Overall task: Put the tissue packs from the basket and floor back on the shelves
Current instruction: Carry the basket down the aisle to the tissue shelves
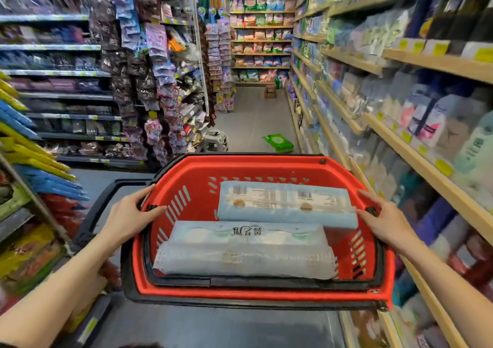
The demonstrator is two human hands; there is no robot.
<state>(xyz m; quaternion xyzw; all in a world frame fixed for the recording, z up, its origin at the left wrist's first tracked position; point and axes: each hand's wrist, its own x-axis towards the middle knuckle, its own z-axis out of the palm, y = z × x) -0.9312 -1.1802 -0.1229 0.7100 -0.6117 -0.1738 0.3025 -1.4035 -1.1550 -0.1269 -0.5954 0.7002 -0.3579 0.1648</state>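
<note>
I hold a red shopping basket (192, 168) in front of me by its two side rims. My left hand (130, 215) grips the left rim and my right hand (384, 222) grips the right rim. Inside lie two long tissue packs: a blue one (285, 203) toward the far right, and a pale white-green one (245, 251) nearer to me. A green tissue pack (277, 142) lies on the grey floor further down the aisle, close to the right-hand shelves (400, 144).
The aisle is narrow. Wooden shelves with packaged goods run along the right; hanging goods racks (149, 80) and grey shelving stand on the left. A small stool (214, 140) sits on the floor left of the green pack. More tissue shelves (260, 35) close the far end.
</note>
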